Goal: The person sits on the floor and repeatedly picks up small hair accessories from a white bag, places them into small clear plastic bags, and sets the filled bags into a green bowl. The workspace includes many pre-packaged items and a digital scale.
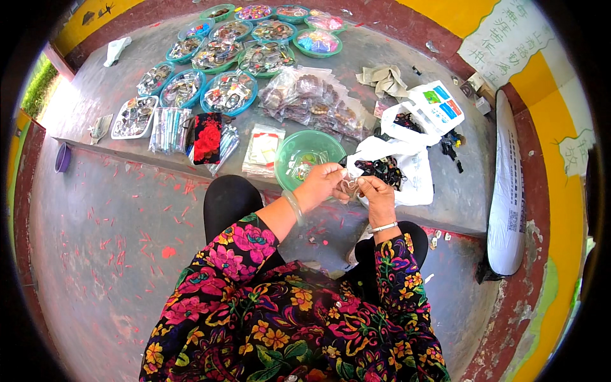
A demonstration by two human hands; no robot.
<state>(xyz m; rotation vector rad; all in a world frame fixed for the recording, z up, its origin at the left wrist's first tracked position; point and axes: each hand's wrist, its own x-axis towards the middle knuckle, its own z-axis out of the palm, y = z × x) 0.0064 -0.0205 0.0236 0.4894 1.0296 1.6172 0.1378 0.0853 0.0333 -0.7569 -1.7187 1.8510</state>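
Note:
My left hand (325,185) and my right hand (379,197) meet in front of me, fingers pinched on a thin, pale looped strand (349,183) between them. Its exact kind is too small to make out. Just beyond the left hand stands a translucent green plastic bowl (289,145) with some small thin coloured pieces in its bottom. Behind the right hand, a white plastic bag (417,175) lies open, full of black bands or loops (380,170). A bangle circles each wrist.
Many bowls (229,92) of small packaged goods cover the raised platform's far left. Clear bags of brown beaded items (312,95), flat packets (263,150) and a red-flowered black pouch (207,138) lie nearer. A long white wrapped panel (506,191) leans at right. A purple bowl (62,158) sits left.

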